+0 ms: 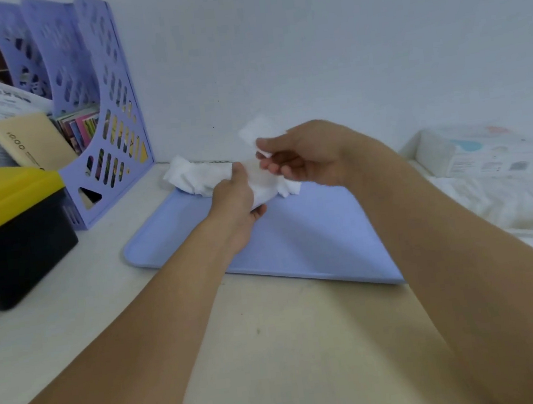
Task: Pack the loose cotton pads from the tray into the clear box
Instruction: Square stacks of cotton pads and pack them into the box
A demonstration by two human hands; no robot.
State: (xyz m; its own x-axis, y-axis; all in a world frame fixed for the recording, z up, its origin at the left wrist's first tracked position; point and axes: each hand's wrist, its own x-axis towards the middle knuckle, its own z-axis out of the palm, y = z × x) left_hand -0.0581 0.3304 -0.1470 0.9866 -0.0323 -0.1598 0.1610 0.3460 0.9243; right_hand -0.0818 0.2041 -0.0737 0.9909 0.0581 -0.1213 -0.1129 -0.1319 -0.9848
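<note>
My left hand (pixel 236 193) grips a soft, crumpled bunch of white cotton pads (pixel 199 176) over the far edge of the lilac tray (pixel 312 239), fingers curled round the middle of the bunch. My right hand (pixel 306 154) pinches a single thin, squarish pad (pixel 258 129) between thumb and fingertips, lifted just above the bunch. The tray is flat, smooth plastic with rounded corners, lying on a pale tabletop (pixel 275 350). I cannot make out the clear box. To the left, a perforated lilac file holder (pixel 109 120) holds colourful booklets, and a black bin with a glossy yellow lid (pixel 10 211) sits nearer me. A white carton (pixel 475 151) rests at right.
</note>
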